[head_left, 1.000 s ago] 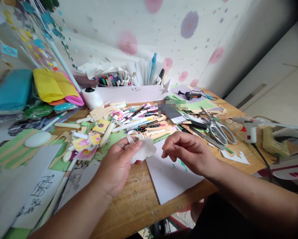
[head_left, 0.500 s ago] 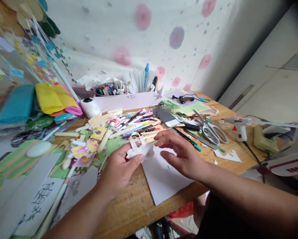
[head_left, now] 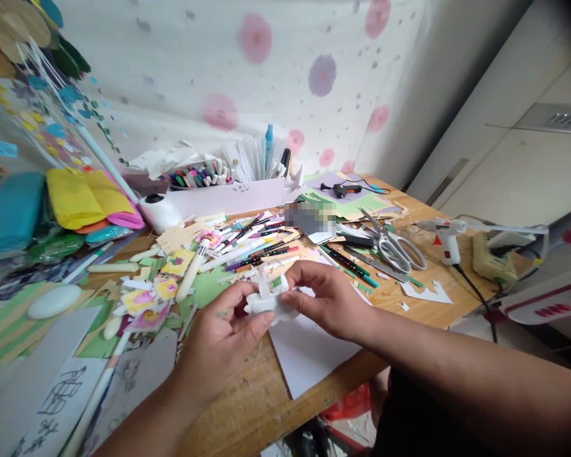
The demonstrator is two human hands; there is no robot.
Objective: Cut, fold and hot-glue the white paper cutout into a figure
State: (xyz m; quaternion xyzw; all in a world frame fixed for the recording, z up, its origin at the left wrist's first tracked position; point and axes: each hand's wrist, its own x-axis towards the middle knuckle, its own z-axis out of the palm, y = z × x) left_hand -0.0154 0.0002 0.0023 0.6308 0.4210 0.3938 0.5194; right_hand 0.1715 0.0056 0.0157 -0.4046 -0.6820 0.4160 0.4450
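Observation:
A small white paper piece [head_left: 272, 307] with a scalloped edge and a looped strip on top is held up over the table. My left hand [head_left: 230, 327] pinches its left side between thumb and fingers. On the right side, my right hand [head_left: 318, 295] grips the same piece, thumb and fingers closed near the strip. Fingers hide part of both sides. Beneath and to the right lies a sheet of white paper [head_left: 304, 352] on the wooden table [head_left: 240, 406].
Pens, pencils and paper scraps are heaped behind my hands. Scissors [head_left: 394, 247] and a white glue gun [head_left: 450, 240] lie to the right, a black glue gun [head_left: 345, 189] further back. Painted paper flowers [head_left: 171, 285] sit left. A pen box [head_left: 228, 198] stands behind.
My right hand has moved left and closed on the white paper piece; before, it was open just beside it. The left hand keeps its hold. The camera view has shifted slightly.

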